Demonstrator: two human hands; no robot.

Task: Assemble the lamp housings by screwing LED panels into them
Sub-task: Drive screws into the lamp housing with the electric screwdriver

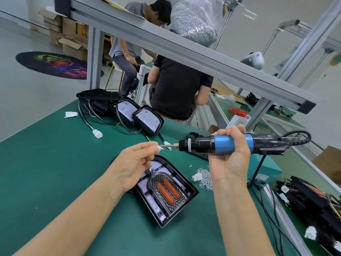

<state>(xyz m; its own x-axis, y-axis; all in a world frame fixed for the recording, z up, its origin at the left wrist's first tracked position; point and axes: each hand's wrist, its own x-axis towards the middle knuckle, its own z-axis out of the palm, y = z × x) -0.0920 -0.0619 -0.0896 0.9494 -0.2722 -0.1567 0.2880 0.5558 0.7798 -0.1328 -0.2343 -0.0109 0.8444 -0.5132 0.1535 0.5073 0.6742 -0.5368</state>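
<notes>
Green bench mat (46,163) underneath. Left hand (132,165) pinches screw (159,147) at driver bit; lamp housing (166,191) with LED panel just below it. Right hand (230,154) wrapped round electric screwdriver (228,143). Risk: screw seated crooked on bit, drops into housing.

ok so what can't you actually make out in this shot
- Head view: what the left hand pinches at the electric screwdriver tip, too small and blurred.
- Upper left part of the lamp housing, covered by that hand.
- Black parts at the right edge, cut off by the frame.
</notes>
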